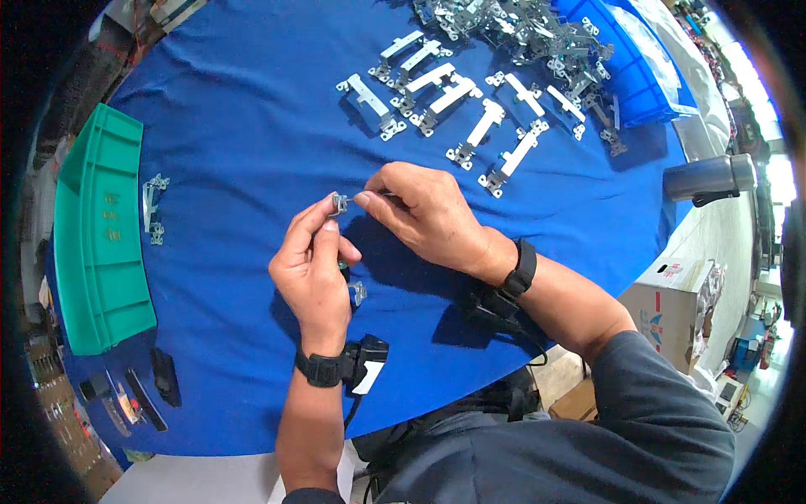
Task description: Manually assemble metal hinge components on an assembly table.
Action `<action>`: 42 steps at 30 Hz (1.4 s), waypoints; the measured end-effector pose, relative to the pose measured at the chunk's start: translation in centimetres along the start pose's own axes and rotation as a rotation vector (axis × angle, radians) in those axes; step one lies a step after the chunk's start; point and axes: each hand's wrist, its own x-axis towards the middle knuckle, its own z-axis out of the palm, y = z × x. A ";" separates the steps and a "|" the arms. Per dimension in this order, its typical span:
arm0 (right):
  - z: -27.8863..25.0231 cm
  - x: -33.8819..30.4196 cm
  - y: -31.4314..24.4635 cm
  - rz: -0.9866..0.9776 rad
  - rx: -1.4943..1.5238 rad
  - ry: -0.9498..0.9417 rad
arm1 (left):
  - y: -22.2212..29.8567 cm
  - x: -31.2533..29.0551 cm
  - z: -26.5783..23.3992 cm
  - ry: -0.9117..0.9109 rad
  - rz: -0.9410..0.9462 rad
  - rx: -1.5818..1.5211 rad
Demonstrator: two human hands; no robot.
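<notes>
My left hand (312, 273) is closed around a small metal bracket (339, 204). One end of the bracket sticks up between thumb and forefinger, and its other end shows below the palm; the middle is hidden by the fingers. My right hand (432, 217) comes in from the right, with thumb and forefinger pinched together right beside the bracket's upper end. Whatever those fingertips hold is too small to make out. A similar metal bracket (153, 208) lies by itself to the left, near a green plastic bin (99, 231).
Beyond my hands, several white-and-metal brackets (447, 98) lie in loose rows on the blue cloth (243, 143). A heap of metal brackets (537, 34) sits behind them, beside a blue bin (630, 63). A dark bottle (712, 177) lies at the right edge; tools (147, 401) are at lower left.
</notes>
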 end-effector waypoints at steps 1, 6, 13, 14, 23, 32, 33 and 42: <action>0.2 0.0 0.4 -0.009 -0.018 0.010 | 0.0 0.0 0.0 0.009 -0.016 0.011; -0.1 -0.1 -0.4 0.039 0.063 0.037 | -0.2 -0.1 0.2 0.057 -0.031 0.030; 0.2 -0.3 0.8 -0.031 -0.031 0.000 | 0.1 -0.3 0.3 0.062 -0.043 0.020; 0.3 -0.4 0.6 -0.037 -0.035 0.011 | 0.0 -0.3 0.4 0.064 -0.054 0.019; 0.1 -0.3 0.1 -0.008 0.025 0.025 | -0.2 -0.2 0.3 0.055 -0.058 0.006; 0.0 -0.1 0.1 -0.021 0.054 0.021 | -0.2 -0.1 0.3 0.056 -0.049 0.016; 0.0 -0.2 0.3 -0.022 0.055 0.022 | -0.2 -0.1 0.3 0.057 -0.049 0.013; 0.0 -0.3 -0.1 0.040 0.095 0.034 | -0.5 -0.3 0.2 0.061 -0.063 -0.013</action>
